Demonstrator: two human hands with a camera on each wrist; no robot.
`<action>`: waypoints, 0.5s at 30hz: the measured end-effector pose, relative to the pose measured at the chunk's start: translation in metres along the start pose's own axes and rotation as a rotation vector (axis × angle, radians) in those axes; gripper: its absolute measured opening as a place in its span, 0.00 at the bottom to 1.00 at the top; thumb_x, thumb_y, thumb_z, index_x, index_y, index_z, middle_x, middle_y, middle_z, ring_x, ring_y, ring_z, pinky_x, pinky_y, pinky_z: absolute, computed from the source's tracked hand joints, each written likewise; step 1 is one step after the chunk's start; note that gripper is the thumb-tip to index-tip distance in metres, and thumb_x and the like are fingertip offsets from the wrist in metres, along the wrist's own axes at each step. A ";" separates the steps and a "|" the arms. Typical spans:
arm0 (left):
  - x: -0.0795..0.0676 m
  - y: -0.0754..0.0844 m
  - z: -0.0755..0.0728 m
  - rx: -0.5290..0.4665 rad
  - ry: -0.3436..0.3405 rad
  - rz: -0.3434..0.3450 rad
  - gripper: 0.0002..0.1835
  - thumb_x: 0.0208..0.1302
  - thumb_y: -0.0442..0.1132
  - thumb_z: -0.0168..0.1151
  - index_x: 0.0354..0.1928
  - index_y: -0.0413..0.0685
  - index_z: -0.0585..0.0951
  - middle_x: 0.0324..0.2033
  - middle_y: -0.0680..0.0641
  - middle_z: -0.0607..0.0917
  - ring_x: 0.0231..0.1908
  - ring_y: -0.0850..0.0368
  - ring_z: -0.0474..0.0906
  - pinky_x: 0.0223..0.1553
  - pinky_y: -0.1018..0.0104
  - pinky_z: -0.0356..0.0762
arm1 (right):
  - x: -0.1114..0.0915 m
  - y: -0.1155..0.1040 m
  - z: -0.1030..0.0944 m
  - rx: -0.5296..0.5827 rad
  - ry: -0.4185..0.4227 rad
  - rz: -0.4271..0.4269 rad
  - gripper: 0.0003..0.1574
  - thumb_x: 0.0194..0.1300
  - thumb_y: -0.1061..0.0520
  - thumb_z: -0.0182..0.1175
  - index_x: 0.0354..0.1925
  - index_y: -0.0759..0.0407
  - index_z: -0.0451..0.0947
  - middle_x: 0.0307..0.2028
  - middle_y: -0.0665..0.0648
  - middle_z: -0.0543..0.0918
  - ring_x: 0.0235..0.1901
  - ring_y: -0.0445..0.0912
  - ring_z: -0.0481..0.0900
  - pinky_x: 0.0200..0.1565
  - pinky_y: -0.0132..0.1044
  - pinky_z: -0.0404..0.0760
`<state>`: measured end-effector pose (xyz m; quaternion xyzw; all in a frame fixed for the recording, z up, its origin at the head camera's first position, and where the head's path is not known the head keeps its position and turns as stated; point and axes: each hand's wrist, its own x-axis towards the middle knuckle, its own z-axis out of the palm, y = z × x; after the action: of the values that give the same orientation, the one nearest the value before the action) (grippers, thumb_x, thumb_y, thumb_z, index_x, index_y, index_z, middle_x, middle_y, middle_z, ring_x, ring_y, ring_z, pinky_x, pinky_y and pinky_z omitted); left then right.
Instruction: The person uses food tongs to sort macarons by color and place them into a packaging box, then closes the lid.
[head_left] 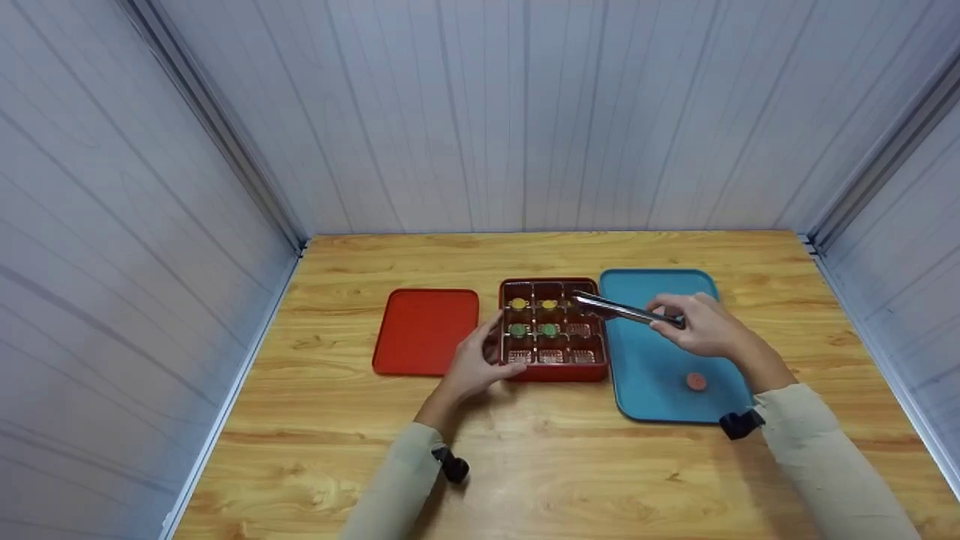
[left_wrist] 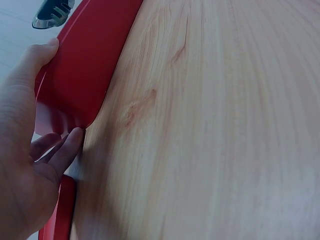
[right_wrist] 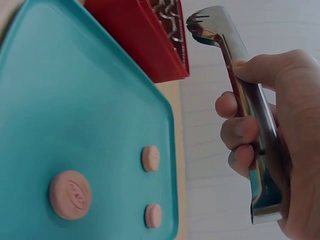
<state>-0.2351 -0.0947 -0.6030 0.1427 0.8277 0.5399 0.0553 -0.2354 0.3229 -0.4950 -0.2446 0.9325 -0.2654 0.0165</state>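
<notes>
A red box (head_left: 555,373) with a clear divided insert sits mid-table. Yellow round pieces (head_left: 519,304) lie in its back row, the one at the right partly hidden by the tongs. Two green round pieces (head_left: 518,330) fill the left and middle cells of the middle row. My left hand (head_left: 478,365) grips the box's front left corner, thumb on the front wall and fingers along the left side. My right hand (head_left: 697,324) holds metal tongs (right_wrist: 252,115) by the handle. Their tips are over the back right cell, with nothing between them in the right wrist view.
On the right, a blue tray (head_left: 645,390) stands beside the box. Three pink round pieces (right_wrist: 70,195) lie on it in the right wrist view. A flat red tray or lid (head_left: 424,334) is to the left. Pale panel walls (head_left: 480,135) enclose the wooden table (head_left: 555,465).
</notes>
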 end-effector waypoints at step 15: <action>-0.001 0.001 -0.001 0.000 -0.003 -0.007 0.62 0.59 0.51 0.88 0.91 0.52 0.61 0.80 0.35 0.77 0.79 0.34 0.75 0.83 0.38 0.74 | 0.000 0.000 0.012 -0.051 0.006 -0.011 0.09 0.80 0.55 0.69 0.54 0.55 0.89 0.35 0.56 0.92 0.17 0.33 0.62 0.23 0.30 0.62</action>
<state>-0.2342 -0.0949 -0.6015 0.1408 0.8282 0.5394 0.0584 -0.2337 0.3171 -0.5058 -0.2493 0.9375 -0.2426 0.0059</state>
